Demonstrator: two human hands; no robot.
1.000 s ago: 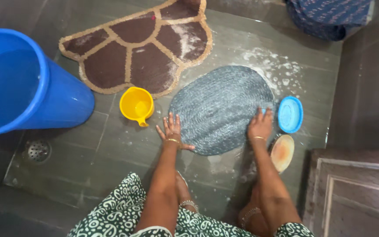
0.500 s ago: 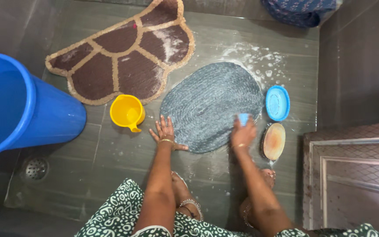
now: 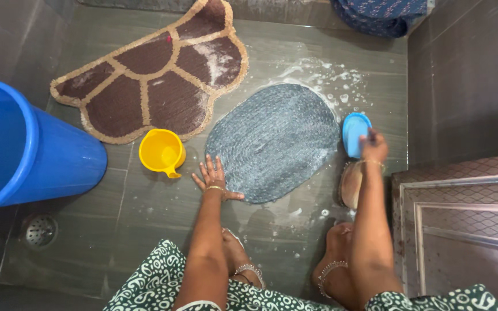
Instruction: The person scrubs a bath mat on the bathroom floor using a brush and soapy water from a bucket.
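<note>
A large blue plastic bucket (image 3: pixel 24 150) is seen at the left on a wet dark tiled floor (image 3: pixel 145 230), with a round metal drain (image 3: pixel 37 230) below it. A brown flower-shaped doormat with tan borders (image 3: pixel 151 75) lies beyond a small yellow plastic mug (image 3: pixel 161 152). The left hand (image 3: pixel 214 179) is pressed flat, fingers spread, on the near left edge of a grey oval braided mat (image 3: pixel 275 141) lying at centre amid soap suds. At the right, the right hand (image 3: pixel 374 147) is curled over the edge of a round blue plastic dish (image 3: pixel 354 132); whether anything is gripped cannot be told. A round tan disc (image 3: pixel 350 184) lies just beneath.
</note>
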